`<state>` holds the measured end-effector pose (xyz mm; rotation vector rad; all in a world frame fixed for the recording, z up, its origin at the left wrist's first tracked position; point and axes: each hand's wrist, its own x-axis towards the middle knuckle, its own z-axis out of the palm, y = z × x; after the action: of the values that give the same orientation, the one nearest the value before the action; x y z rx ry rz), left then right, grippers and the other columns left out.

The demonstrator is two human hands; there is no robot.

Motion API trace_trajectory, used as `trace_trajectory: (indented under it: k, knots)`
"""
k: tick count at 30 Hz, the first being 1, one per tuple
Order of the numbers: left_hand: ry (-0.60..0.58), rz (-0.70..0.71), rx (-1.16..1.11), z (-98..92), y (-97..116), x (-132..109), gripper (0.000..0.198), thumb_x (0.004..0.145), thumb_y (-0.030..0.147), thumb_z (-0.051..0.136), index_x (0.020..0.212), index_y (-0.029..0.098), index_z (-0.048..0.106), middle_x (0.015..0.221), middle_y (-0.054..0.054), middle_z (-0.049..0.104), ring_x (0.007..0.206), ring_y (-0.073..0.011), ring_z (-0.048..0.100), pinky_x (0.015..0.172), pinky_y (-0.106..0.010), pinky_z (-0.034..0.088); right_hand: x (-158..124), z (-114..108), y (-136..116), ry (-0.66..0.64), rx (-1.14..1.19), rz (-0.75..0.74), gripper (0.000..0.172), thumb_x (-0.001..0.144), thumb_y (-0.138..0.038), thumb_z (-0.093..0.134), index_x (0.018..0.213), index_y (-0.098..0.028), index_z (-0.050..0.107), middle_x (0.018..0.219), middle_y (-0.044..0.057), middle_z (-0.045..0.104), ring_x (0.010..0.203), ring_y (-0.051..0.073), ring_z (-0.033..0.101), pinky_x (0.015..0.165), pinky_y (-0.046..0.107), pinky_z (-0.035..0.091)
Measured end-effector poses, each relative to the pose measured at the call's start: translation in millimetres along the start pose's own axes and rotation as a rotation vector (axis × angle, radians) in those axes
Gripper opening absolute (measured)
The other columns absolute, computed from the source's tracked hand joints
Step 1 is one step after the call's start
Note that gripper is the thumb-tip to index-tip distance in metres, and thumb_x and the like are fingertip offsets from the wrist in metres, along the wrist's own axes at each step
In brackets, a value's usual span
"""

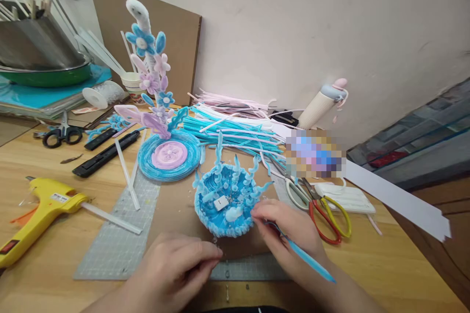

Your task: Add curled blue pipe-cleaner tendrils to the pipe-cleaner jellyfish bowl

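Observation:
A fuzzy blue bowl (pixel 224 229) with curled blue stems along its rim sits on brown cardboard; a small white block (pixel 221 202) lies inside it. My right hand (pixel 290 234) is closed at the bowl's right rim, and a blue pipe cleaner (pixel 310 260) passes under its fingers toward the lower right. Below the bowl's lower left edge, my left hand (pixel 183 264) has thumb and forefinger pinched together beside clear beads (pixel 215 240) that hang near the fingertips. What the pinch holds is too small to make out.
A flower stand on a round blue base (pixel 147 172) rises behind left. Pipe cleaners (pixel 235 129) lie behind the bowl. A yellow glue gun (pixel 55 198) and black scissors (pixel 62 134) lie left; red-and-yellow-handled scissors (pixel 325 222) and a bottle (pixel 318 107) are on the right.

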<state>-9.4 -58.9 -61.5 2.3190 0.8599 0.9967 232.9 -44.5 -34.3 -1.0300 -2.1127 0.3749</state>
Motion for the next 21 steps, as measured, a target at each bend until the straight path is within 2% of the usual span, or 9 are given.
trace_trajectory:
  k: [4,10,12,16,19,21]
  knots:
    - [-0.012,0.005,0.003,0.5,-0.8,-0.1,0.019,0.089,0.011,0.054,0.102,0.023,0.062,0.073,0.005,0.074,0.059,-0.0114,0.068,0.053,-0.022,0.048,-0.8,3.4,2.3,0.007,0.027,0.009,0.025,0.087,-0.002,0.054,0.099,-0.022,0.062,0.091,0.003,0.070,0.086,0.015,0.068,0.079,0.025,0.053]
    - [-0.016,0.004,0.010,0.9,-0.3,-1.3,0.018,0.089,0.011,0.053,0.101,0.023,0.061,0.073,0.005,0.074,0.059,-0.0116,0.068,0.053,-0.022,0.048,0.2,5.4,-2.5,-0.005,0.159,0.156,0.020,0.087,-0.005,0.052,0.091,-0.022,0.061,0.085,0.002,0.064,0.077,0.015,0.062,0.068,0.025,0.048]
    - [-0.012,0.001,0.008,0.7,0.1,-1.3,0.018,0.089,0.011,0.054,0.100,0.023,0.062,0.073,0.005,0.074,0.059,-0.0114,0.069,0.053,-0.022,0.048,0.3,6.5,-3.9,0.019,0.203,0.249,0.017,0.086,-0.008,0.053,0.085,-0.023,0.060,0.082,0.001,0.063,0.074,0.015,0.060,0.064,0.025,0.046]
    - [-0.028,-0.008,0.005,0.7,0.1,-0.8,0.019,0.089,0.011,0.054,0.101,0.023,0.062,0.072,0.005,0.073,0.059,-0.0111,0.068,0.053,-0.022,0.047,-1.1,10.5,-4.6,0.075,0.334,0.555,0.010,0.084,-0.016,0.057,0.077,-0.022,0.060,0.079,0.001,0.060,0.071,0.015,0.056,0.057,0.024,0.041]
    - [-0.035,-0.011,0.002,0.8,-0.7,-1.2,0.019,0.089,0.011,0.054,0.102,0.024,0.061,0.072,0.005,0.073,0.059,-0.0115,0.068,0.053,-0.022,0.047,-2.4,14.3,-4.4,0.184,0.524,0.715,0.009,0.080,-0.023,0.065,0.073,-0.021,0.060,0.075,0.000,0.059,0.068,0.014,0.053,0.056,0.023,0.039]
    - [-0.041,-0.017,0.004,0.8,-1.0,-1.9,0.020,0.089,0.011,0.054,0.102,0.024,0.061,0.074,0.005,0.074,0.060,-0.0119,0.069,0.054,-0.023,0.048,-2.4,16.2,-5.0,0.270,0.675,0.792,0.015,0.077,-0.028,0.071,0.073,-0.021,0.059,0.069,-0.002,0.056,0.058,0.010,0.047,0.052,0.022,0.034]
